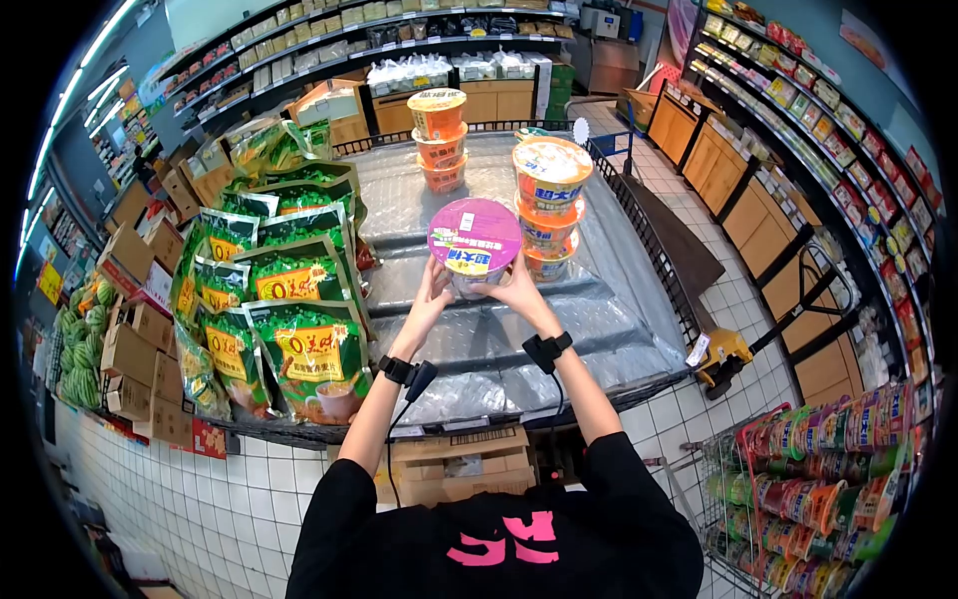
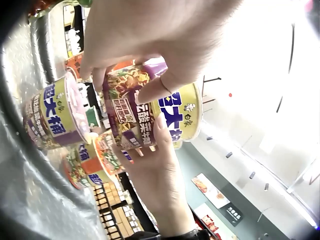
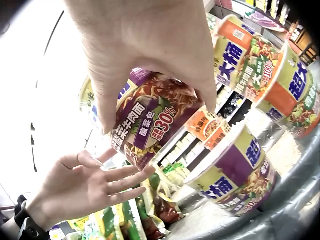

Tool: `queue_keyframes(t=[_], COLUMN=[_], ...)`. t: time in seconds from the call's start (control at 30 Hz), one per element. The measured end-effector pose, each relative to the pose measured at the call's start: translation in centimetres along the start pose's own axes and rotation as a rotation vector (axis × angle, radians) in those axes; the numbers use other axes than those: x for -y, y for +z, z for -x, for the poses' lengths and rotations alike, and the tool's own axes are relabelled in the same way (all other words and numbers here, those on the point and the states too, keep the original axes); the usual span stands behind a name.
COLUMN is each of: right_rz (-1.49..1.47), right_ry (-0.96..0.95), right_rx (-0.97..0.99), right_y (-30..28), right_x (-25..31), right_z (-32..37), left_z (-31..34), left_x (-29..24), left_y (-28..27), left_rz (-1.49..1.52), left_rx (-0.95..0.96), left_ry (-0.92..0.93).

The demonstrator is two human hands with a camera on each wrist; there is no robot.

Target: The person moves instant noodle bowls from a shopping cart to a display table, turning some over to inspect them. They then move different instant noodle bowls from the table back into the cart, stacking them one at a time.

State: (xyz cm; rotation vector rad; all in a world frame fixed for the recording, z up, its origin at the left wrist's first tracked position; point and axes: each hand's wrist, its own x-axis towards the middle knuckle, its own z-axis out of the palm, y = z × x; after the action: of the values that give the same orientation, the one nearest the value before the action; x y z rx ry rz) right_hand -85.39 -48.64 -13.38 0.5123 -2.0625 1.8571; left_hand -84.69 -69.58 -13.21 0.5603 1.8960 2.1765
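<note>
Both hands hold a purple-lidded instant noodle tub [image 1: 475,236] at the middle of the silver-covered display. My left hand [image 1: 429,297] is at its left side; in the right wrist view the fingers of this left hand [image 3: 92,187] look fairly straight, their tips at the tub. At the other side my right hand [image 1: 526,299] grips it, thumb on the label in the left wrist view. Another purple noodle tub [image 2: 52,112] stands on the silver surface below the held one, hidden in the head view. Just right rises a stack of orange noodle tubs [image 1: 552,200].
A narrower stack of orange tubs [image 1: 440,150] stands farther back. Green food bags [image 1: 299,339] line the display's left side. A black wire fence [image 1: 654,245] edges the right. A cart [image 1: 798,489] of noodle tubs stands at lower right, near a yellow pallet jack [image 1: 726,359].
</note>
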Motion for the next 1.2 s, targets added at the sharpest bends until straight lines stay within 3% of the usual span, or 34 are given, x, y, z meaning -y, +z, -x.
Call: queue_keyframes(t=[0.2, 0.33, 0.47, 0.6, 1.2], right_rz=[-0.102, 0.119, 0.041, 0.035, 0.109], right_ry=[0.035, -0.01, 0.041, 0.125, 0.227], right_rx=[-0.022, -0.029, -0.01, -0.011, -0.243], right_y=[0.7, 1.2, 1.4, 1.7, 9.0], right_x=[9.8, 14.6, 16.5, 19.1, 27.9], right_z=[5.4, 9.6, 14.0, 18.5, 37.8], left_z=[6.7, 12.7, 17.5, 21.7, 38.9], left_x=[-4.7, -8.5, -10.6, -11.8, -10.0], left_y=[2.0, 3.8, 5.4, 5.9, 7.1], left_rz=[-0.02, -0.025, -0.017, 0.017, 0.137], left_rx=[0.034, 0.001, 0.029, 0.12, 0.253], left_ry=[0.081, 0.054, 0.107, 0.024, 0.04])
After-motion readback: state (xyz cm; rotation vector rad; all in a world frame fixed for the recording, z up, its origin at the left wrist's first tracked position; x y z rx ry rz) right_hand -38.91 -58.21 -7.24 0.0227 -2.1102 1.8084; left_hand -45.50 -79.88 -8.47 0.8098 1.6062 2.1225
